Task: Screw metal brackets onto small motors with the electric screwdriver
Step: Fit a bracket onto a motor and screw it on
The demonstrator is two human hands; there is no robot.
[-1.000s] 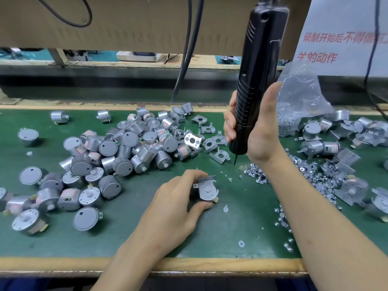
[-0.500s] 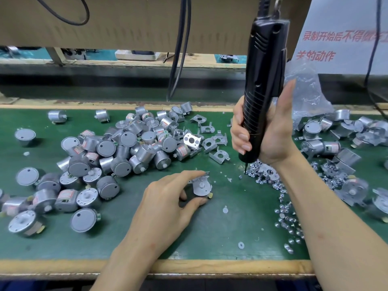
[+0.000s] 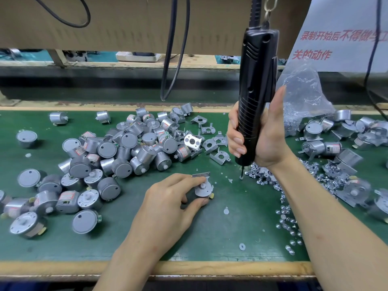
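Screwdriver (image 3: 255,91) one, hands (image 3: 168,204) (image 3: 270,141) two, gripped motor (image 3: 202,189) one

Single head-worn wide-angle view, aimed forward and down, close over the green tabletop (image 3: 231,227); left hand (image 3: 165,198) lower centre, right hand (image 3: 268,139) centre right.

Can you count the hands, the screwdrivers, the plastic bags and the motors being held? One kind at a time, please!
Hands: 2, the left hand and the right hand
Electric screwdriver: 1, in the right hand
Clear plastic bag: 1
Motor held by the left hand: 1
Total: 5
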